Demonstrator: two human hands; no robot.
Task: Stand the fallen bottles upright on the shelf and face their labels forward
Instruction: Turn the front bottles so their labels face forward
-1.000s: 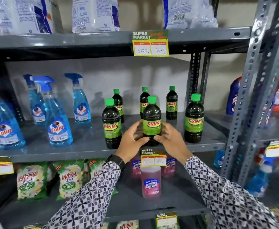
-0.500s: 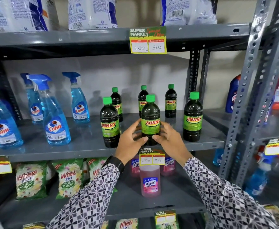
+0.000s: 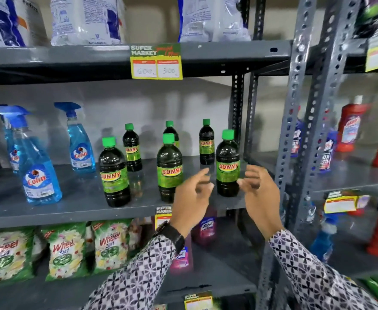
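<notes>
Six dark bottles with green caps stand upright on the middle shelf (image 3: pixel 71 211), three in front and three behind. Both hands are raised on either side of the front right bottle (image 3: pixel 227 166), its label facing forward. The left hand (image 3: pixel 192 198) and the right hand (image 3: pixel 259 193) hold nothing, fingers loosely curled and apart. Blue spray bottles (image 3: pixel 39 173) stand to the left.

Six dark bottles (image 3: pixel 169 168) with green caps stand upright on the grey shelf (image 3: pixel 76 198); front three show green labels forward.
</notes>
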